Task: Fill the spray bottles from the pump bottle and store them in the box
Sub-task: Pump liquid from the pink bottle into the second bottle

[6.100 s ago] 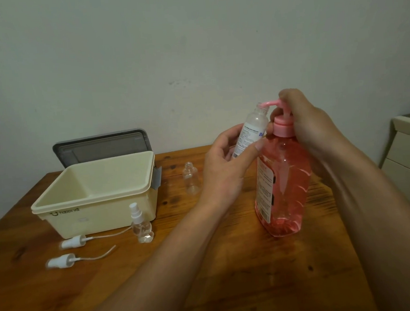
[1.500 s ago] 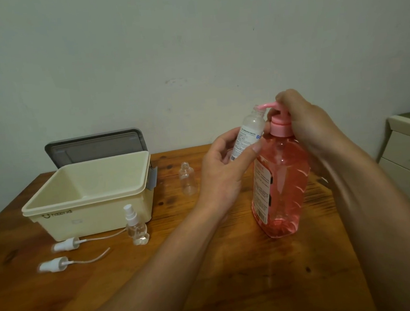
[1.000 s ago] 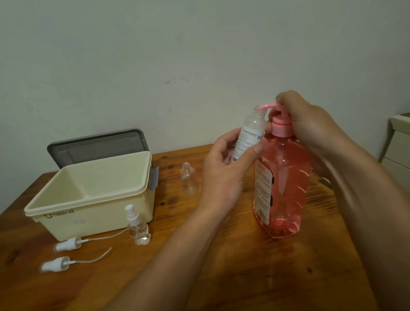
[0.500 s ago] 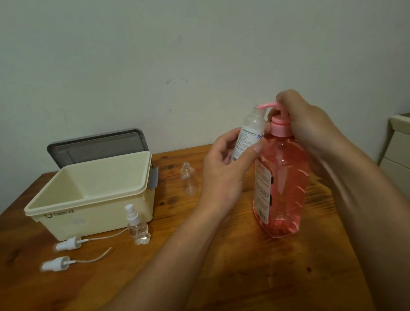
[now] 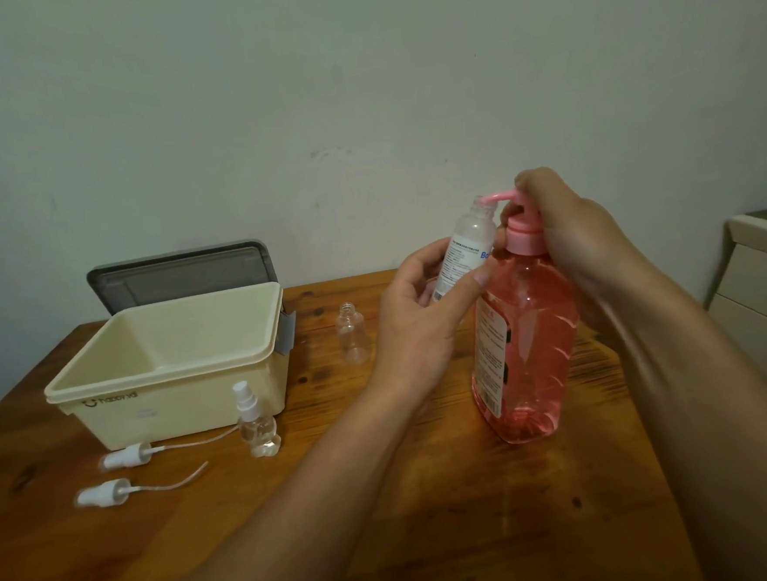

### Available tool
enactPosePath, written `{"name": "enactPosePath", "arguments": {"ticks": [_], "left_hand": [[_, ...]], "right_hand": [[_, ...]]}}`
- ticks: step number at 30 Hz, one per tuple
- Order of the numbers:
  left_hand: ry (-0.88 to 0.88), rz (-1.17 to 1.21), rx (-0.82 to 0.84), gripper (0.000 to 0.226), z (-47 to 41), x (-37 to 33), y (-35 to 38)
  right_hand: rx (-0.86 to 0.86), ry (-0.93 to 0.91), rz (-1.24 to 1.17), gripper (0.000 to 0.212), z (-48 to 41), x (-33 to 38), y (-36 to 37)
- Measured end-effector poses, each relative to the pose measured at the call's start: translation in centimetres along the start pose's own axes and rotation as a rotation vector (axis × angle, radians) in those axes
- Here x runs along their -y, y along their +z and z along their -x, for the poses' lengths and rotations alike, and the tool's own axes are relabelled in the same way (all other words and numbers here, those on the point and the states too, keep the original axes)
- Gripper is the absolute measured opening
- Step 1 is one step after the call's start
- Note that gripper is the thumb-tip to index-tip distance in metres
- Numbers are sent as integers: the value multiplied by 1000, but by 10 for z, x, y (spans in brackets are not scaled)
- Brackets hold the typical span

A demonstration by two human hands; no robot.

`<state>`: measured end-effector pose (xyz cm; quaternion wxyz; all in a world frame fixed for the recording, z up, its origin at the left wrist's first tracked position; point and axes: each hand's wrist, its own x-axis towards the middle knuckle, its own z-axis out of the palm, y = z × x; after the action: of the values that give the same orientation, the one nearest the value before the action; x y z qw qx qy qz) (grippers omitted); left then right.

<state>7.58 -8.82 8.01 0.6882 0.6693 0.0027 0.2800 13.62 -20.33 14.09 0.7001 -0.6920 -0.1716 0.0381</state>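
Wooden desk [image 5: 435, 536] is filling the lower frame. Cream box [image 5: 176, 404] is sitting open at centre left, with a grey lid [image 5: 176, 277] leaning upright behind it. Pink pump bottle [image 5: 530, 343] is standing right of centre. Right grip [image 5: 567, 223] is curling over its pump head, fingers closed on it. Left grip [image 5: 416, 329] is wrapping thumb and fingers round a labelled spray bottle [image 5: 467, 248], uncapped and tilted, its mouth meeting the pump spout. Uncapped clear bottle [image 5: 352, 335] is standing between the box and the left grip. Capped small spray bottle [image 5: 256, 424] is standing just in front of the box's right corner. Two white spray heads [image 5: 127, 455] with tubes are lying at lower left.
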Motion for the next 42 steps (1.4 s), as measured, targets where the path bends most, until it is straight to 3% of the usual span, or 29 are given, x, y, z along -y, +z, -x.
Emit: {"name": "enactPosePath", "arguments": {"ticks": [5, 13, 42], "left_hand": [[13, -9, 10, 42, 0, -3, 0], [-1, -25, -1, 44, -1, -1, 0], [6, -20, -7, 44, 0, -1, -1]], "right_hand": [[-8, -4, 12, 41, 0, 0, 0], [8, -3, 9, 31, -1, 1, -1], [-10, -4, -6, 33, -1, 3, 0]]}}
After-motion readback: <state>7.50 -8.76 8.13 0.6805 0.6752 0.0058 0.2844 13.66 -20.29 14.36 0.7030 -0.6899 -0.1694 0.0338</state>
